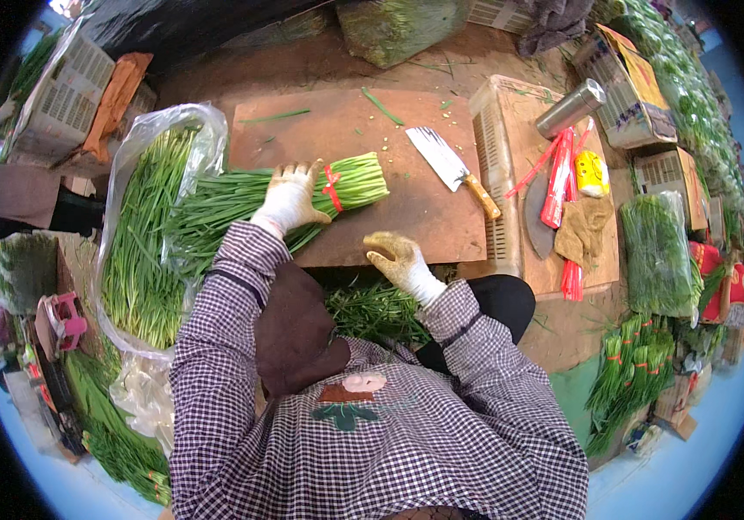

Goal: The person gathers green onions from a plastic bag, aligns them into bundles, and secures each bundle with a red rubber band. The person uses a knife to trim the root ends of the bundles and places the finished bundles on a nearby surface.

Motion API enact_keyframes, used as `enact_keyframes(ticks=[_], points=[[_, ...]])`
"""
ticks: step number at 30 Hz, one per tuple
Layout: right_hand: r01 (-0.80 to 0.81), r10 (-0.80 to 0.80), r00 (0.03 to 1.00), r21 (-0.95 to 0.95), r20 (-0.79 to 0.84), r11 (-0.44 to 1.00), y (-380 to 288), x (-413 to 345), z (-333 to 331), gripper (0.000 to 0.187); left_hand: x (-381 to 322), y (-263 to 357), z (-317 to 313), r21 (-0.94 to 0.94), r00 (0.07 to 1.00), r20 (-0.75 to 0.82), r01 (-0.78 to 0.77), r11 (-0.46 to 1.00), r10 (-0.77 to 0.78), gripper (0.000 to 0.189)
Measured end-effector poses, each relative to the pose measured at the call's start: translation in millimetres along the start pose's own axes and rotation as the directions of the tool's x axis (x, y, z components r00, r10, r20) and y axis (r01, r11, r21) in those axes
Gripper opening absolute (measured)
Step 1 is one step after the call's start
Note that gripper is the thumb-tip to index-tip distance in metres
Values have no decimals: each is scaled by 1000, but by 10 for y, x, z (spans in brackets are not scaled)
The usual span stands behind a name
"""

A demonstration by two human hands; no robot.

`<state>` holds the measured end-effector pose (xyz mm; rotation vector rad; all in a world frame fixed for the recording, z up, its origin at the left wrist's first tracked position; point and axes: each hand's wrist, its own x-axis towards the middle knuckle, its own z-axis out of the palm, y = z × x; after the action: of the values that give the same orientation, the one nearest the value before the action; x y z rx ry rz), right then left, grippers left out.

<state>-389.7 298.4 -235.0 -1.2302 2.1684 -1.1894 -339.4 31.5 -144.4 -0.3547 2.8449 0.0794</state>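
Observation:
A bundle of green chives [359,181] lies across the wooden board [326,140], tied with red tape [331,188] near its pale ends. My left hand [291,195], in a soiled white work glove, grips it just left of the tape, fingers over the far side and thumb on the near side. At the board's near edge is my right hand [401,260], gloved too, with nothing in it and its thumb apart from the curled fingers. A cleaver [438,159] with a wooden handle rests towards the board's right side. Loose chives [144,240] fill a clear plastic bag to the left.
A crate [495,169] adjoins the board's right side. Near it, a steel flask [570,107], red ties [560,188], a dark curved blade [537,218] and a brown glove [583,227] lie on a wooden top. Tied bundles [635,364] sit lower right. Cut greens [372,312] lie below the board.

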Motion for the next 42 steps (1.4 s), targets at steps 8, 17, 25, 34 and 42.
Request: enact_keyframes(ticks=[8, 17, 25, 34, 42], points=[[417, -88, 886, -697, 456, 584, -309, 1161, -385, 119, -422, 335, 514, -31, 889, -457, -8, 999, -7, 104], [263, 54, 908, -666, 415, 698, -296, 1339, -272, 123, -324, 221, 514, -9, 905, -425, -22, 1000, 16, 102], [311, -173, 950, -799, 259, 515, -581, 1015, -517, 118, -543, 220, 36, -6, 864, -490, -138, 990, 117, 102], [-430, 223, 874, 475, 432, 768, -401, 435, -600, 61, -1306, 825, 187, -449, 890, -454, -263, 854, 35, 73], [-655, 134, 726, 738, 674, -159, -694, -197, -132, 68, -1448, 841, 905, -685, 979, 188, 184, -705, 73, 73]])
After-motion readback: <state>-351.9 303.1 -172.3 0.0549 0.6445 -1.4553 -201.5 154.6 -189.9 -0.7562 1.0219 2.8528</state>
